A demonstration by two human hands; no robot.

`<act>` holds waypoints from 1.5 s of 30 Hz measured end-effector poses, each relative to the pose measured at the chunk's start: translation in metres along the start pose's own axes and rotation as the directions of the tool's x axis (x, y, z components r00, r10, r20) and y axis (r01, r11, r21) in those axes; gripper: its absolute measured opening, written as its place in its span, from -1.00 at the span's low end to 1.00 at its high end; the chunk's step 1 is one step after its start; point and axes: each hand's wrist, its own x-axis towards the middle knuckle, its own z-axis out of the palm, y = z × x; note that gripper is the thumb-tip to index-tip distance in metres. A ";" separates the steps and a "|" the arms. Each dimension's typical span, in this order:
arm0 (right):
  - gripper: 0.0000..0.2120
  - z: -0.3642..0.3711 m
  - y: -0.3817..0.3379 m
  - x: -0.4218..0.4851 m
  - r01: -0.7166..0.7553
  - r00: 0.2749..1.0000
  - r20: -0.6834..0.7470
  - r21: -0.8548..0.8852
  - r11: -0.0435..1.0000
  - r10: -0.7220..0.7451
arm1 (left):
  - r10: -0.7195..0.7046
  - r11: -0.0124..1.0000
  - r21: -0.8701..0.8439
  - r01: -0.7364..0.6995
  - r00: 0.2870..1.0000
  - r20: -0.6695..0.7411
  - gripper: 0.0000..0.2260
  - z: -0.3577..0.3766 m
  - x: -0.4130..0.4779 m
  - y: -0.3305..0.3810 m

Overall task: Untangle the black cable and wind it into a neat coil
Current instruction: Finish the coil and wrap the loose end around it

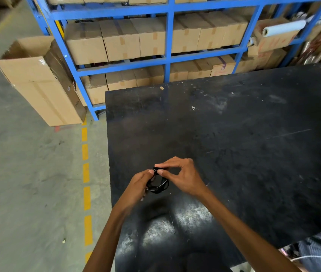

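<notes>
A single view is given, taken from head height and aimed forward and steeply down. The near-left corner of the black tabletop (pixel 234 134) is seen close below; its far edge, blue shelving (pixel 168 36) and grey floor (pixel 28 173) are seen farther off.

A thin, glossy black cable (pixel 159 185) is gathered into a small, roughly round bundle of several overlapping loops. It is held above the near left part of a dark surface, not lying flat. Its top, at twelve o'clock, is pinched between fingertips; the free loops hang toward six o'clock. Its ends cannot be made out.
</notes>
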 end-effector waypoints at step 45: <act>-0.61 -0.046 0.193 -0.039 -0.825 0.547 -0.273 -0.335 0.455 0.791 | -0.113 0.989 0.096 0.109 0.993 0.036 -0.76 0.043 0.050 -0.047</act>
